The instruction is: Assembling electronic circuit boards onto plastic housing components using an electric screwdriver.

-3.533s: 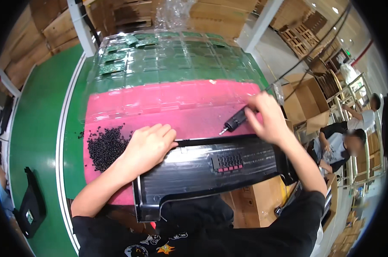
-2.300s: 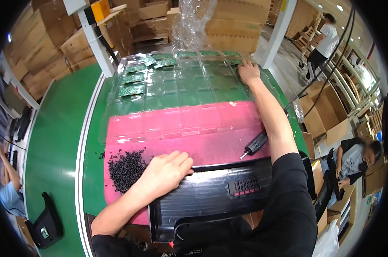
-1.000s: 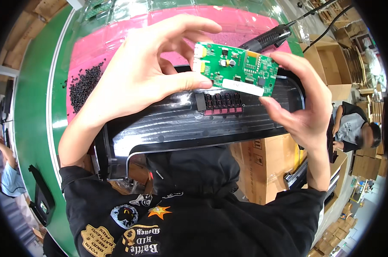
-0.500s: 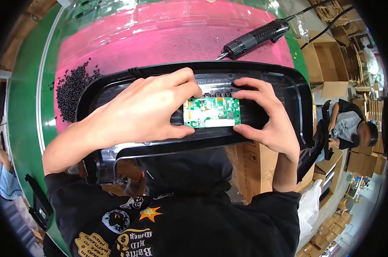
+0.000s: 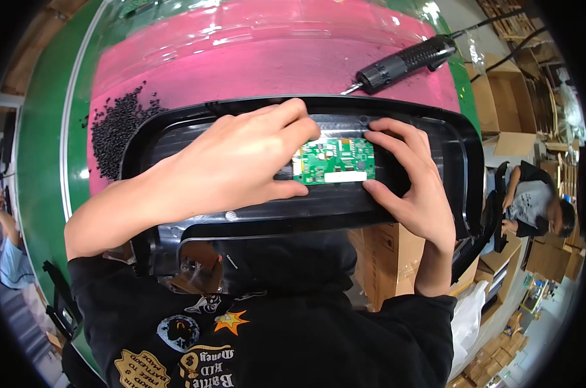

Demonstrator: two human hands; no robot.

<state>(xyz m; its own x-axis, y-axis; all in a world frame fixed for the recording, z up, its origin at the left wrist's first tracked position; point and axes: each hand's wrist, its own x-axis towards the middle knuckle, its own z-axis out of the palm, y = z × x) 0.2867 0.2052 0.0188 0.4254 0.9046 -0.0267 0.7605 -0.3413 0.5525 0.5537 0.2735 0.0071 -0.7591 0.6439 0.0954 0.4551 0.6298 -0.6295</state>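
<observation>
A green circuit board (image 5: 337,155) with a white strip along its near edge lies in the middle of a long black plastic housing (image 5: 241,224). My left hand (image 5: 241,152) holds the board's left end, index finger at the far corner and thumb at the near one. At the right end, my right hand (image 5: 415,178) has its thumb on the near corner and fingers by the far corner. Both hands' fingertips touch the board's corners or sit right beside them. What lies under the board is hidden.
Beyond the housing, a black electric screwdriver (image 5: 406,63) lies on the pink mat (image 5: 254,71). Small black screws (image 5: 121,129) are heaped at the left. Clear plastic trays (image 5: 260,26) sit at the back. Cardboard boxes (image 5: 396,258) stand below; another person (image 5: 532,200) is at right.
Both hands have shifted the circuit board slightly away from me inside the housing, and it now covers the small dark slots seen behind it earlier. The whole view has swung slightly.
</observation>
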